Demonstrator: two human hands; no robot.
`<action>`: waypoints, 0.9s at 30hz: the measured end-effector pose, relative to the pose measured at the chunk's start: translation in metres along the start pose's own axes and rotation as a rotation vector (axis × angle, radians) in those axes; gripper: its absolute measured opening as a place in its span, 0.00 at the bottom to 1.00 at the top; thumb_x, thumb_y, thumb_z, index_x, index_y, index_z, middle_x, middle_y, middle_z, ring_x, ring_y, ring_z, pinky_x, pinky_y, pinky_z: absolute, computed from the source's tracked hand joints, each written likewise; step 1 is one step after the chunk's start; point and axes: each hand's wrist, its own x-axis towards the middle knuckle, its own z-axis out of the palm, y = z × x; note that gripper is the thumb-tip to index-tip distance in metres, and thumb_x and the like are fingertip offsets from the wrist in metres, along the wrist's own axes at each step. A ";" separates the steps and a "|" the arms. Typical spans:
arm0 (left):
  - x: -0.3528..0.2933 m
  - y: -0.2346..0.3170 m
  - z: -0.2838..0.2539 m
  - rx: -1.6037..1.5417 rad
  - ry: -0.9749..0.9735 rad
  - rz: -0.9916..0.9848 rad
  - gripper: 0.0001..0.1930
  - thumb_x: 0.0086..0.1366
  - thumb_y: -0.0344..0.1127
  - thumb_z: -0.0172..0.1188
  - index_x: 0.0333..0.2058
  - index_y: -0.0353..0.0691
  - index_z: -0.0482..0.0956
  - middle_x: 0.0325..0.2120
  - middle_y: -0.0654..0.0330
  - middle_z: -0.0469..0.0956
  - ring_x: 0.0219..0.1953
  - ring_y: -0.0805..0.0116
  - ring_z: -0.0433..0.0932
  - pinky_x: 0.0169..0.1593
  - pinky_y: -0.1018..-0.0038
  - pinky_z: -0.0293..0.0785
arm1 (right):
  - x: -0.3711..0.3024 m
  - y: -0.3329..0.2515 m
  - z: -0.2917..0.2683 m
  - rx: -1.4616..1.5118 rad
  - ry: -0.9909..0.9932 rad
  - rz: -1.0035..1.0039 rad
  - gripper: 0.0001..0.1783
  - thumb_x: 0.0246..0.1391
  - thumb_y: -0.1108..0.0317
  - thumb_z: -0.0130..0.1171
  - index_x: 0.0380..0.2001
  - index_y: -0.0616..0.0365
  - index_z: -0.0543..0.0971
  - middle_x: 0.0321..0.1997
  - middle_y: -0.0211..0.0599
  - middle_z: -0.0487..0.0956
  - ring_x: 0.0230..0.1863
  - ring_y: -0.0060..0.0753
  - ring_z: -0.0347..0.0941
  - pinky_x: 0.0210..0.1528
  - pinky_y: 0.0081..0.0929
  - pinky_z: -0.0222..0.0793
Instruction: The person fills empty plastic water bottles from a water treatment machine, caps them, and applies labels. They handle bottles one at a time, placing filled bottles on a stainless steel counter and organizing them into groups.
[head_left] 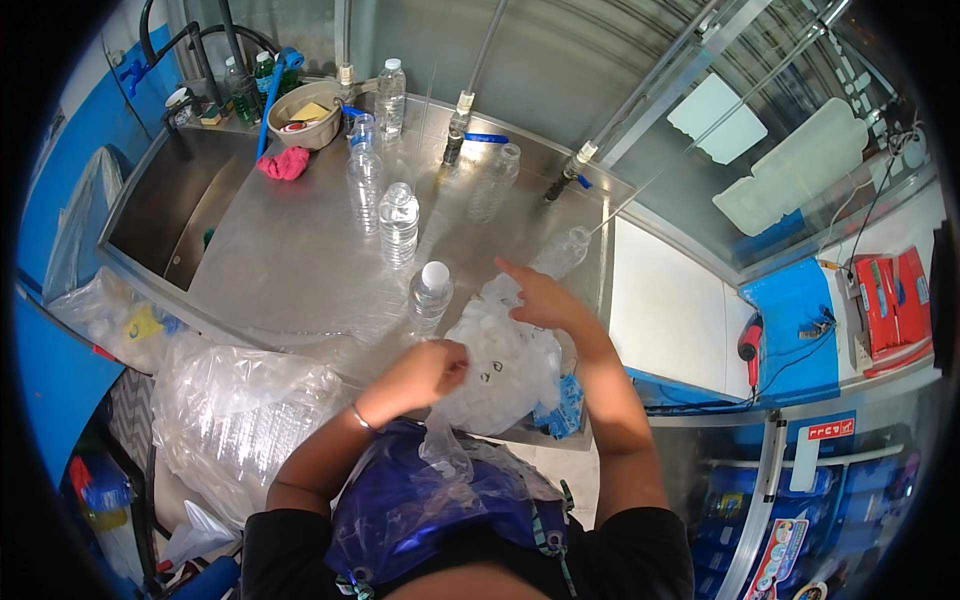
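A clear plastic bag of white bottle caps (495,370) rests at the counter's near edge, between my hands. My left hand (425,375) is closed at the bag's left side, its fingers curled; what they hold, if anything, is hidden. Over the bag's top right, my right hand (545,300) has its index finger stretched out and thumb apart. Just beyond it lies an empty clear bottle (563,255). A white-capped bottle (431,298) stands ahead of my left hand. Farther back stand a clear bottle (398,228) and another clear bottle (365,190).
A steel sink (180,215) is at the left. Taps (457,130) line the counter's back, with a tilted clear bottle (495,185) below one. A beige bowl (305,115) and pink cloth (284,164) sit back left. A large bag of bottles (235,420) stands near left.
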 end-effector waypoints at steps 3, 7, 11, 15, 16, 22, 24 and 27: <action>0.008 0.013 0.026 0.149 -0.039 0.143 0.21 0.53 0.39 0.67 0.45 0.43 0.77 0.49 0.52 0.73 0.57 0.45 0.67 0.55 0.55 0.67 | -0.012 0.011 -0.008 -0.113 0.060 0.034 0.26 0.43 0.74 0.63 0.50 0.54 0.77 0.44 0.54 0.79 0.45 0.57 0.76 0.51 0.45 0.71; 0.001 0.009 0.036 0.324 -0.115 0.141 0.25 0.48 0.42 0.71 0.46 0.45 0.77 0.53 0.53 0.68 0.63 0.41 0.58 0.62 0.47 0.59 | -0.039 0.033 0.008 -0.305 -0.204 0.273 0.29 0.44 0.76 0.62 0.53 0.48 0.75 0.50 0.51 0.75 0.44 0.56 0.76 0.48 0.44 0.72; -0.011 -0.006 0.027 0.299 -0.137 0.136 0.25 0.47 0.42 0.72 0.44 0.45 0.77 0.52 0.54 0.69 0.64 0.41 0.59 0.64 0.50 0.58 | -0.083 0.049 0.032 -0.311 -0.113 0.333 0.22 0.47 0.76 0.58 0.49 0.47 0.78 0.44 0.46 0.76 0.37 0.54 0.78 0.43 0.43 0.74; -0.013 -0.006 0.021 0.221 -0.101 0.262 0.22 0.46 0.38 0.71 0.42 0.43 0.77 0.52 0.54 0.70 0.61 0.48 0.64 0.62 0.55 0.60 | -0.092 0.057 0.036 -0.390 -0.029 0.272 0.16 0.50 0.70 0.59 0.44 0.51 0.79 0.40 0.46 0.76 0.39 0.54 0.77 0.42 0.45 0.74; -0.013 -0.003 0.020 0.207 -0.070 0.299 0.19 0.48 0.36 0.69 0.41 0.43 0.77 0.51 0.54 0.71 0.59 0.49 0.66 0.60 0.56 0.63 | -0.091 0.056 0.035 -0.423 -0.053 0.262 0.16 0.49 0.70 0.60 0.45 0.52 0.78 0.40 0.47 0.76 0.40 0.54 0.77 0.42 0.45 0.74; -0.001 -0.021 -0.049 -0.017 0.687 0.129 0.17 0.51 0.25 0.61 0.42 0.38 0.75 0.47 0.53 0.75 0.43 0.62 0.77 0.45 0.64 0.75 | -0.081 0.034 0.014 -0.515 -0.141 0.191 0.11 0.49 0.74 0.56 0.38 0.55 0.78 0.40 0.48 0.76 0.39 0.54 0.77 0.40 0.45 0.74; 0.028 -0.052 -0.073 0.073 0.910 -0.178 0.24 0.50 0.25 0.64 0.49 0.37 0.72 0.49 0.49 0.75 0.46 0.60 0.77 0.47 0.62 0.74 | -0.074 0.019 0.004 -0.622 -0.197 0.165 0.12 0.48 0.77 0.55 0.38 0.57 0.77 0.41 0.50 0.76 0.39 0.54 0.77 0.40 0.46 0.75; 0.063 -0.093 -0.081 0.160 0.849 -0.248 0.35 0.47 0.29 0.70 0.55 0.33 0.66 0.48 0.42 0.73 0.50 0.46 0.75 0.51 0.61 0.74 | -0.057 -0.010 -0.008 -0.684 -0.211 0.174 0.13 0.48 0.78 0.53 0.40 0.58 0.76 0.40 0.49 0.76 0.41 0.54 0.77 0.41 0.45 0.74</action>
